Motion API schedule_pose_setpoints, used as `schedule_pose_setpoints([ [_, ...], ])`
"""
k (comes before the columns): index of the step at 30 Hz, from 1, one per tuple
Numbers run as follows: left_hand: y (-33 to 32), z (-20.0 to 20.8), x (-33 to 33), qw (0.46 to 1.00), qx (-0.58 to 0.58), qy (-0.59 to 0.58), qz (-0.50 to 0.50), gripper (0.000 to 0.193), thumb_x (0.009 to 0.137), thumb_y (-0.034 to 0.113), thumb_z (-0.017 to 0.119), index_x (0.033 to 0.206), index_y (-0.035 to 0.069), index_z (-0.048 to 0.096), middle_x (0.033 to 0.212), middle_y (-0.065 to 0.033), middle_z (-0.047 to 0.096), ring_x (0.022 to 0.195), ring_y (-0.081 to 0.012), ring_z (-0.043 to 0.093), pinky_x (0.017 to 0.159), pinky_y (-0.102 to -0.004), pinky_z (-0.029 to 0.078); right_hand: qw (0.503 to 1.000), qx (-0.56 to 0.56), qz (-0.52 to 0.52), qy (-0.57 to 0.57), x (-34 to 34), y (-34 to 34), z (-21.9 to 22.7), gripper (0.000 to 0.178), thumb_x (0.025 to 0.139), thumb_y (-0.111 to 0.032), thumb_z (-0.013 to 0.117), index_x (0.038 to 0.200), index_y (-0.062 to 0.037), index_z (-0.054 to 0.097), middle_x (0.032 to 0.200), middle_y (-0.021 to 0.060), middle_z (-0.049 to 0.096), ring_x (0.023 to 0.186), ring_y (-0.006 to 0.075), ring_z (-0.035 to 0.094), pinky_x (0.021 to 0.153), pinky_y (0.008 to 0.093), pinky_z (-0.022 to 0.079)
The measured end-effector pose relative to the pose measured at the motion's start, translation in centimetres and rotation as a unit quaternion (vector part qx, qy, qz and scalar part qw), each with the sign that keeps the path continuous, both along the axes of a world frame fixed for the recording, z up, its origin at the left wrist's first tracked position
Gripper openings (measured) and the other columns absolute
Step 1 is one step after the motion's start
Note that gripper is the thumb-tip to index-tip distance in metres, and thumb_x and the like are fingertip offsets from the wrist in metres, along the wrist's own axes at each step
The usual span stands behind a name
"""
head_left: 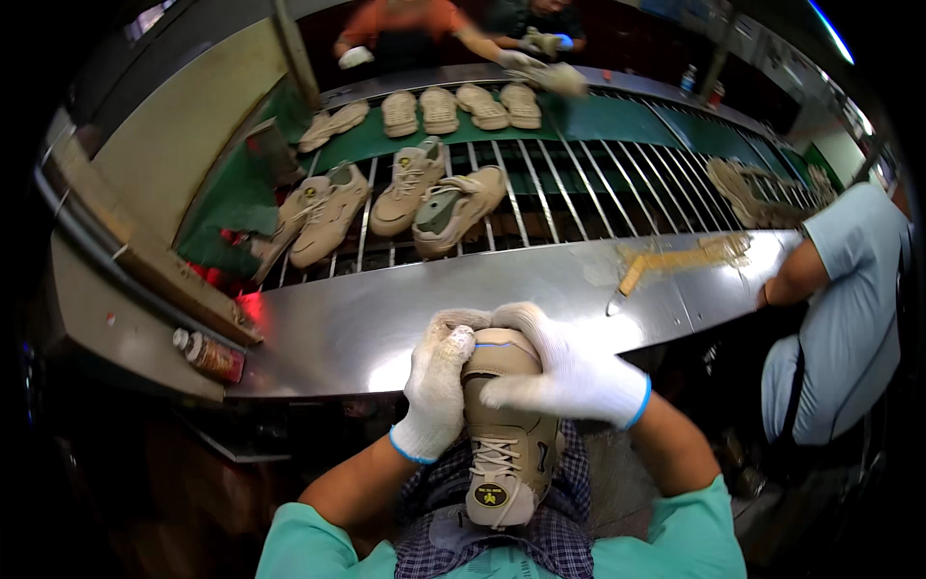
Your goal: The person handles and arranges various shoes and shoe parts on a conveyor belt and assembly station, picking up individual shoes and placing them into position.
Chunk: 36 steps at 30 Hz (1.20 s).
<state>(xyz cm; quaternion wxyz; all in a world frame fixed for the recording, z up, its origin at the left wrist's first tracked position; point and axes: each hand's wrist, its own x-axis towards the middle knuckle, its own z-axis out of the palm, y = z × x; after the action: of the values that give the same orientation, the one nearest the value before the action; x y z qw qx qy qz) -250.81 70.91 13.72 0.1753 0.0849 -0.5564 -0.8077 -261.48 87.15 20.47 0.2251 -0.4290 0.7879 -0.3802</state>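
Shiny metal desk sits past the fingers, tan shoe clamped between left hand and right hand, so probably a hold-and-press step wanting even pressure next.

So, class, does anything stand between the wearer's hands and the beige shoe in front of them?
Only the white gloves; nothing else visible does. The left hand and right hand hold the far end of the beige shoe from either side.
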Motion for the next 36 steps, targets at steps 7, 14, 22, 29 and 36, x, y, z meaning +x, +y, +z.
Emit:
schedule_pose_setpoints([
  [7,-2.2,-9.4,5.1,0.949,0.183,-0.216,-0.140,0.069,0.114,0.054,0.041,0.155,-0.001,0.048,0.150,-0.0180,0.058,0.137,-0.0290,0.056,0.115,-0.0436,0.046,0.948,-0.299,0.008,0.104,2.6,2.8,1.5,0.094,0.080,-0.027,0.096,0.153,0.0031,0.045,0.125,0.0261,0.072,0.108,0.0336,0.078,0.089,0.0420,0.066],
  [14,-4.6,-8.8,9.1,0.942,0.287,-0.125,-0.119,0.093,0.091,0.059,0.079,0.157,0.003,0.046,0.151,-0.0189,0.060,0.136,-0.0327,0.060,0.116,-0.0486,0.051,0.909,-0.383,-0.003,-0.162,1.1,4.3,-5.8,0.073,0.093,-0.045,0.071,0.146,0.0021,0.053,0.144,0.0249,0.059,0.136,0.0385,0.058,0.114,0.0488,0.052],
  [22,-6.3,1.7,2.8,0.740,-0.541,-0.215,-0.338,0.101,0.066,0.055,0.093,0.143,0.001,0.057,0.123,-0.0272,0.071,0.111,-0.0432,0.072,0.096,-0.0456,0.058,0.973,0.143,-0.056,-0.174,6.1,4.2,-21.6,0.096,0.103,-0.075,0.045,0.159,0.0033,0.040,0.158,0.0197,0.048,0.145,0.0340,0.047,0.124,0.0469,0.038],
  [29,-2.0,1.4,0.1,0.658,-0.629,-0.192,-0.365,0.093,0.071,0.058,0.089,0.136,-0.001,0.057,0.111,-0.0245,0.075,0.101,-0.0417,0.075,0.088,-0.0471,0.061,0.989,-0.142,0.005,-0.045,0.6,1.8,-5.4,0.060,0.098,-0.023,0.071,0.152,-0.0030,0.053,0.143,0.0211,0.063,0.129,0.0348,0.065,0.111,0.0429,0.053],
  [36,-5.1,-1.6,1.0,0.712,-0.565,-0.210,-0.361,0.104,0.069,0.060,0.090,0.147,0.002,0.053,0.125,-0.0227,0.073,0.112,-0.0397,0.074,0.098,-0.0451,0.060,0.991,0.123,-0.006,0.059,0.5,9.7,-11.4,0.045,0.102,-0.026,0.053,0.144,-0.0144,0.064,0.143,0.0164,0.065,0.122,0.0317,0.070,0.101,0.0443,0.060],
])
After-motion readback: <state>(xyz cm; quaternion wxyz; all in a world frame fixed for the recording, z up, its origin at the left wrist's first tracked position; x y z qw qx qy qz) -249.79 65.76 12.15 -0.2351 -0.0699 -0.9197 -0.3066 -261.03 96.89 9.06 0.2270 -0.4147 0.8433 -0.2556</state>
